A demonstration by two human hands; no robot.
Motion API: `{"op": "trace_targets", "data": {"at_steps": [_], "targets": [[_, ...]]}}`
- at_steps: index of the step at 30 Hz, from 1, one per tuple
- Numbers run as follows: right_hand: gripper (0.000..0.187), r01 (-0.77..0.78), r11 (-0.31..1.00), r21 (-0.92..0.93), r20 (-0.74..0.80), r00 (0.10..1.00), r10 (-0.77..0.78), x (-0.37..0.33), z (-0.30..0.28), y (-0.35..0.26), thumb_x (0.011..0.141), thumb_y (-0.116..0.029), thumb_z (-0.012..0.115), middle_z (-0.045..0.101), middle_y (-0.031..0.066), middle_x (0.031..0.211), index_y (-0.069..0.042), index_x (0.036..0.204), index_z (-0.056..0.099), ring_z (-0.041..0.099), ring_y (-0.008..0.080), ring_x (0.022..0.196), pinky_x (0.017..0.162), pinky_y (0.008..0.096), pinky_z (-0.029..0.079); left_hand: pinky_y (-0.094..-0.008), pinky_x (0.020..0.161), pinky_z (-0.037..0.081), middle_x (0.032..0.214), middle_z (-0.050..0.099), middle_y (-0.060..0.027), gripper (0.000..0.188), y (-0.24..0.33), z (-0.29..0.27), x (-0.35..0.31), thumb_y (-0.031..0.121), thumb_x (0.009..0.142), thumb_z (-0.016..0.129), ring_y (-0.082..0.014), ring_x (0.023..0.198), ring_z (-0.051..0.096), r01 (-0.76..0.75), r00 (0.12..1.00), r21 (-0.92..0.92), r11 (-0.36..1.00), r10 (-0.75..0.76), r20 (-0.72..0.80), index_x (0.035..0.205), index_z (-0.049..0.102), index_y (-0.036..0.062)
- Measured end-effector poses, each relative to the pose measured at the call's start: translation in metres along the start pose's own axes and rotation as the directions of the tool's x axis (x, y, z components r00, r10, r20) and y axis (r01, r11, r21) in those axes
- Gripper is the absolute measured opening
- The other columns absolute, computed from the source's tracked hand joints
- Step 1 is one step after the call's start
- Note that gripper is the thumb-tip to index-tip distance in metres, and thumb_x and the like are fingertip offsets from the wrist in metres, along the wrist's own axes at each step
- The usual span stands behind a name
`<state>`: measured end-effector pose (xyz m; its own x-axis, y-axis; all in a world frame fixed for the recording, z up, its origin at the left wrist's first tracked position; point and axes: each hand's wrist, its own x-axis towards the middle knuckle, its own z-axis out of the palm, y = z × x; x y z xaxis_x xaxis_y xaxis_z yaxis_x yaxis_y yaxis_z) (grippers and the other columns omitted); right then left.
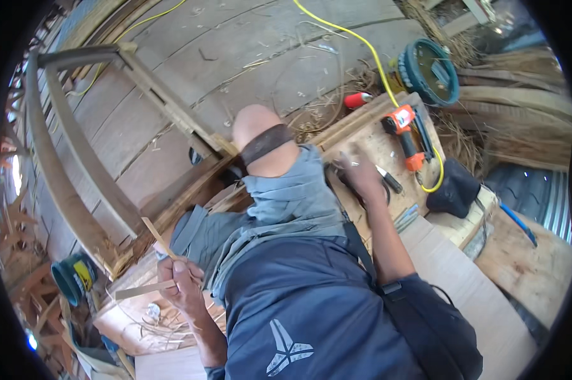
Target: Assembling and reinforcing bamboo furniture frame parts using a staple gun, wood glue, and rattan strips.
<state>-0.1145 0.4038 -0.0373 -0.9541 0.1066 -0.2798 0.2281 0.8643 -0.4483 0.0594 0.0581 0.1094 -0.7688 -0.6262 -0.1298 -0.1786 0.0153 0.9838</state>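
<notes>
My left hand point(182, 282) is closed round thin, flat wooden strips, one pointing up and away, the other point(144, 291) sticking out to the left. Below it, thin curly shavings point(165, 332) lie on a pale board. My right hand point(362, 177) is over a wooden board to the right of my raised knee, its fingers smeared by motion. Dark, curved handles of some tool show partly beneath it. Just right of those fingers lies a tool with a black handle point(390, 179). Whether the right hand grips anything is not clear.
On the right board lies an orange and black air nailer point(403, 136) on a yellow hose point(368, 44). Near it are a black pouch point(454, 189), a red cylinder point(357, 100) and a teal bucket point(430, 73). A wooden frame point(77, 145) stands left; another teal container point(73, 278) is below it.
</notes>
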Motion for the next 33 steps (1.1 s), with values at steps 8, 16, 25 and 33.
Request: {"op": "trace_targets", "data": {"at_steps": [8,16,25,33], "targets": [[0.074,-0.306,0.839,-0.449,-0.364,0.921,0.141,0.100,-0.048,0.180,0.072,-0.039,0.072,0.054,0.0231,0.119,-0.001,0.128,0.042,0.053,0.0388,0.108,0.091,0.0435,0.042,-0.0204,0.041,0.033,0.056,0.049,-0.0009,0.018,0.014,-0.011,-0.003,0.015,0.089,0.057,-0.0071,0.045,0.045,-0.048,0.898,0.102,0.994,0.087,-0.431,0.078,0.055,0.0012],[0.076,-0.026,0.947,-0.319,-0.047,0.999,0.012,0.129,-0.058,0.211,0.080,-0.031,0.062,0.036,0.0228,0.138,-0.004,0.140,0.023,0.037,0.0346,0.127,0.101,0.0389,0.032,-0.0179,0.040,0.032,0.057,0.053,-0.0045,0.014,0.022,-0.021,-0.010,0.013,0.092,0.051,-0.0050,0.043,0.041,0.068,0.882,0.202,0.977,0.036,-0.471,0.097,0.053,0.0003],[0.048,0.122,0.746,0.655,-0.123,0.991,-0.054,0.058,-0.119,0.076,0.083,-0.029,0.056,0.047,0.0149,0.107,-0.003,0.120,0.041,0.047,0.0269,0.100,0.087,0.0337,0.037,-0.0186,0.047,0.032,0.058,0.048,0.0010,0.017,0.031,-0.030,-0.008,0.017,0.093,0.050,-0.0026,0.052,0.041,0.104,0.914,0.356,0.929,0.052,-0.402,0.090,0.050,0.0003],[0.037,-0.427,-0.128,0.895,0.246,0.713,-0.656,-0.004,-0.109,-0.092,0.087,-0.036,0.051,0.048,0.0071,0.081,-0.003,0.102,0.043,0.048,0.0185,0.075,0.071,0.0298,0.041,-0.0219,0.046,0.035,0.059,0.049,0.0003,0.020,0.044,-0.026,-0.002,0.021,0.094,0.050,-0.0046,0.049,0.043,0.176,0.893,0.566,0.805,0.111,-0.435,0.086,0.054,0.0025]]}}
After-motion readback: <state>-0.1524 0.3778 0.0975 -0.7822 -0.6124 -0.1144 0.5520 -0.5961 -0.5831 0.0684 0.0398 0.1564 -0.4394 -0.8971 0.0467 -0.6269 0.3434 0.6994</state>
